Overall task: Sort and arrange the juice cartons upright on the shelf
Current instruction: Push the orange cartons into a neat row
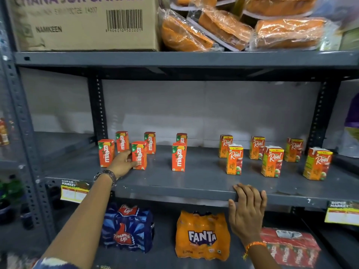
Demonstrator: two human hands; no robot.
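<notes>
Several orange Maaza cartons stand upright on the left half of the grey shelf (194, 183), among them a front one (106, 153) and another (178, 156). Several Real apple cartons (234, 159) stand upright on the right half. My left hand (122, 163) reaches in and its fingers grip the lower left side of a Maaza carton (140, 154). My right hand (246, 212) rests flat on the shelf's front edge, fingers over the lip, holding no carton.
A cardboard box (83, 22) and wrapped orange packs (233, 28) sit on the shelf above. Below lie a Thums Up pack (127, 228), a Fanta pack (202, 235) and a red Maaza multipack (291, 247). Steel uprights (98, 107) flank the bay.
</notes>
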